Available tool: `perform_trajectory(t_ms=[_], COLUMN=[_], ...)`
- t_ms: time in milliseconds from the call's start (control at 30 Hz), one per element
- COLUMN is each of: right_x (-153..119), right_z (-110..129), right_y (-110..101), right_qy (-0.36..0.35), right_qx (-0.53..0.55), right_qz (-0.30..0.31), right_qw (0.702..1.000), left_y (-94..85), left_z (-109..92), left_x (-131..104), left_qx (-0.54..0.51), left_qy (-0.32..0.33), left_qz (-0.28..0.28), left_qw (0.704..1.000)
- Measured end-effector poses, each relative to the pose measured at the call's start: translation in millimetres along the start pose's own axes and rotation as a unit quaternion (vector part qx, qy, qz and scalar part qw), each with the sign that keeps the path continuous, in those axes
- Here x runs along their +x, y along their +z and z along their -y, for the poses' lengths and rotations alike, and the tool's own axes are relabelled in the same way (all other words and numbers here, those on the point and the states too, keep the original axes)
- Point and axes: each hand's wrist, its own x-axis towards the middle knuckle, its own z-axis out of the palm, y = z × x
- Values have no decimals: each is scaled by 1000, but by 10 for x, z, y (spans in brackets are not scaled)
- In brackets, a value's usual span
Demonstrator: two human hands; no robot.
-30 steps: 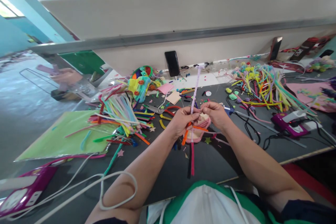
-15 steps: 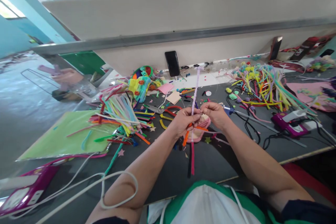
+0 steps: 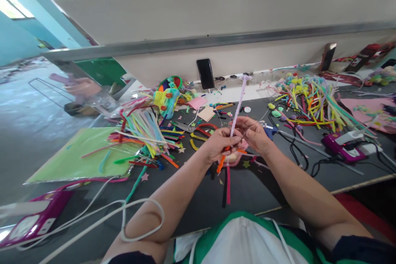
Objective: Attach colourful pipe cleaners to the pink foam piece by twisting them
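Note:
My left hand [image 3: 223, 143] is closed in a pinch around a lilac pipe cleaner [image 3: 240, 105], which stands up from the fingers, its tip bent into a small knot. Short orange pipe cleaner [image 3: 220, 165] ends stick out below the same hand. Close against its fingertips, my right hand [image 3: 256, 135] has its thumb and fingers bent together beside the stem. A thin strand seems to run between the hands, too fine to name. Beneath them, partly hidden, lies a pink-rimmed item [image 3: 236, 159], with a pink strip [image 3: 228, 185] hanging nearer me.
Pliers with red handles [image 3: 208, 128] lie left of my hands. Bundles of pipe cleaners lie left [image 3: 148, 128] and right [image 3: 312, 105]. A phone [image 3: 205, 73] leans on the white partition. Purple power strips [image 3: 343, 147] with cables sit at both sides, and a white cable [image 3: 140, 203] loops across my left forearm.
The lilac stem has tilted to the right at its top. My right hand's fingers have loosened from their tight pinch and shifted behind the stem. The view has moved slightly.

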Motion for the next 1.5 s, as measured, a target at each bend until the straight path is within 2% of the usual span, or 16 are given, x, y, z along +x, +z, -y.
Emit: perform_trajectory(t_ms=[133, 333, 467, 567, 667, 767, 1033, 1333, 1500], right_x=[-20, -59, -67, -53, -33, -24, -46, -70, -59], right_z=[19, 141, 147, 151, 206, 264, 142, 111, 123], right_y=[28, 48, 8, -47, -127, -239, -468, -512, -524], right_qy=[10, 119, 151, 138, 106, 103, 133, 168, 161], right_qx=[24, 67, 79, 85, 81, 67, 118, 97, 100], right_qz=[34, 120, 143, 132, 94, 74, 201, 175, 216], right_qw=[999, 983, 975, 978, 987, 990, 963, 965, 958], left_y=[6, -13, -12, -13, -13, 5, 106, 147, 120], left_z=[12, 109, 128, 108, 89, 95, 258, 221, 270], left_x=[-10, 5, 21, 16, -7, -31, -15, -27, -7], left_qx=[-21, -37, -36, -22, -11, -2, 46, 65, 58], left_qy=[-5, -63, -99, -104, -103, -107, -118, -120, -131], left_qz=[37, 110, 157, 181, 182, 184, 173, 150, 138], left_qw=[999, 991, 982, 978, 978, 977, 977, 979, 980])
